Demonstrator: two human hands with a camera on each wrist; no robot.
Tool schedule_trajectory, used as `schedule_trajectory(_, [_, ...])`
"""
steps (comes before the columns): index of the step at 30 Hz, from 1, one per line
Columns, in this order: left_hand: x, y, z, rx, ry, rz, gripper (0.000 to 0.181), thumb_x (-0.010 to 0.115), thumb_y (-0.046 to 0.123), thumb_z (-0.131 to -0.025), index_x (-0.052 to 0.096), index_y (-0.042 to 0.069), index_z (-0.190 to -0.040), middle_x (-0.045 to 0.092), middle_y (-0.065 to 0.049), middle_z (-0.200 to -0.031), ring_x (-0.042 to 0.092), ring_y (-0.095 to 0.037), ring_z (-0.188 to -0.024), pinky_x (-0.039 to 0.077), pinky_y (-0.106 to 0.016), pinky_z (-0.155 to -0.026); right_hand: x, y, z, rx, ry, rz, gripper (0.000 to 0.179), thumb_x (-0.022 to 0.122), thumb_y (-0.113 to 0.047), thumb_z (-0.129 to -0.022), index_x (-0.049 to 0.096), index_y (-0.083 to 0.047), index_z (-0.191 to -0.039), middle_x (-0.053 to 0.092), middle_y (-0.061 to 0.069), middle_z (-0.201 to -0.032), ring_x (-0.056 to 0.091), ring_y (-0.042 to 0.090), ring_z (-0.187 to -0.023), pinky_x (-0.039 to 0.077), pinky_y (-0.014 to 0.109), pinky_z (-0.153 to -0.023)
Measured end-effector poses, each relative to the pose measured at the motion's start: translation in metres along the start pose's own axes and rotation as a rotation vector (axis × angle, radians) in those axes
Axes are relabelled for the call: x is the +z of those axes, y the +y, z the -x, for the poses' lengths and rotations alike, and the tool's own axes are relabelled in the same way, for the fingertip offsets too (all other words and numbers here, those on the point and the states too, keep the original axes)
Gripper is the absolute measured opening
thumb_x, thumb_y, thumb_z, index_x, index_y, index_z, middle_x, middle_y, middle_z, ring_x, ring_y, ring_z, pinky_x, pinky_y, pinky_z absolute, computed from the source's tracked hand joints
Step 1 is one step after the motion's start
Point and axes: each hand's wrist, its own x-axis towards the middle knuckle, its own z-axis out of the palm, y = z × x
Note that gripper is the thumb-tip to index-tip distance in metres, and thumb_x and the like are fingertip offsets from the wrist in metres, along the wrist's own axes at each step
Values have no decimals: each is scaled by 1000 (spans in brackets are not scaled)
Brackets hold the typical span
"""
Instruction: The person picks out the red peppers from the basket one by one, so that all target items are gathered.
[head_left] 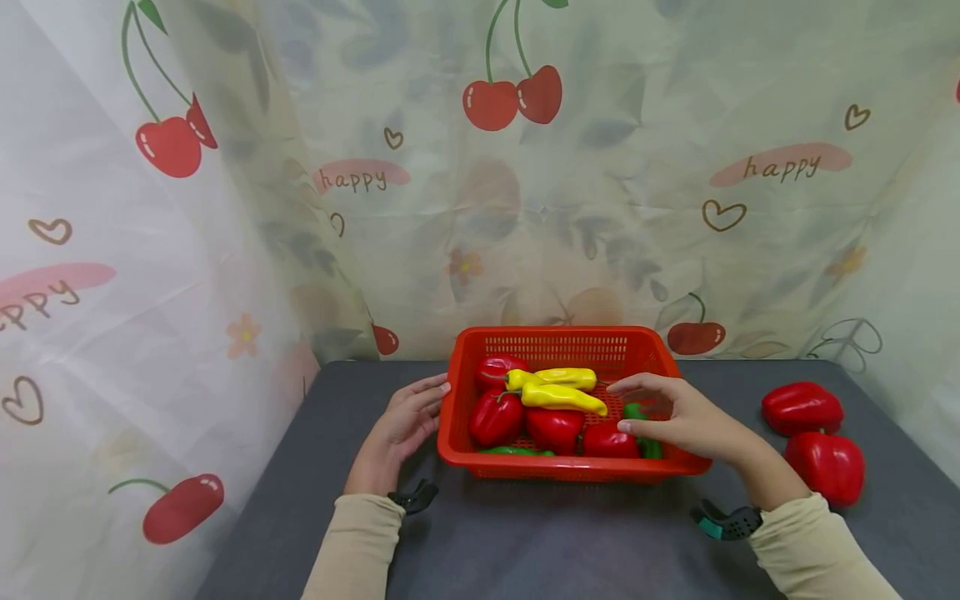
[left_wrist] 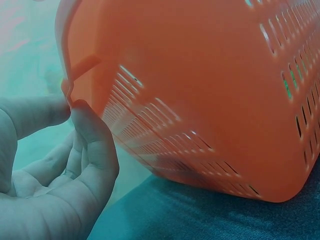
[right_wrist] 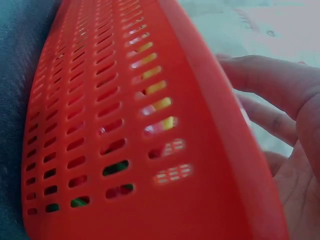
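Observation:
A red-orange plastic basket (head_left: 555, 468) with slotted walls holds several red bell peppers (head_left: 497, 419), two long yellow peppers (head_left: 562, 398) and some green peppers (head_left: 651, 448). At its left rim, my left hand (head_left: 408, 423) pinches the lip between thumb and finger; the left wrist view shows the fingertips (left_wrist: 92, 125) meeting at the edge. My right hand (head_left: 678, 412) reaches over the right side of the basket, thumb and fingers spread apart with nothing between them. In the right wrist view, that hand (right_wrist: 295, 125) is partly hidden behind the basket wall (right_wrist: 210, 165).
Two more red bell peppers (head_left: 802, 408) lie on the dark grey table (head_left: 525, 542), right of the basket near my right forearm. A cherry-printed curtain (head_left: 555, 250) hangs behind the basket and along the sides. Each wrist wears a black band.

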Motion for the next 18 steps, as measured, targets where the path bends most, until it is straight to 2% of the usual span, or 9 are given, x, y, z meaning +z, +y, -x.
schedule_trajectory(4, [0, 0, 0, -1, -2, -14, 47, 63, 9, -106, 53, -2, -150, 77, -2, -118, 75, -16, -103, 64, -35, -89, 1, 0, -3, -1, -66, -4, 48, 83, -28, -94, 66, -15, -137, 69, 10, -136, 65, 42, -123, 59, 50, -98])
schedule_trajectory(7, [0, 0, 0, 2, -5, -17, 47, 63, 8, -106, 53, -3, -150, 77, -2, -118, 75, -16, -102, 64, -35, -88, 2, 0, -5, 2, -109, 4, 48, 82, -28, -95, 65, -12, -136, 69, 10, -135, 65, 40, -122, 60, 47, -97])
schedule_trajectory(13, [0, 1, 0, 5, -3, -16, 46, 62, 7, -106, 53, -3, -149, 77, -2, -118, 75, -16, -102, 64, -35, -88, 4, -2, -9, 20, -151, 50, 46, 83, -31, -94, 68, -13, -133, 71, 10, -131, 66, 30, -120, 58, 47, -98])
schedule_trajectory(18, [0, 0, 0, 9, -1, -22, 44, 63, 7, -106, 55, -3, -148, 77, -2, -118, 75, -16, -102, 64, -34, -87, 5, -3, -10, 33, -185, 89, 48, 84, -32, -92, 68, -12, -133, 71, 5, -130, 63, 28, -122, 56, 51, -100])
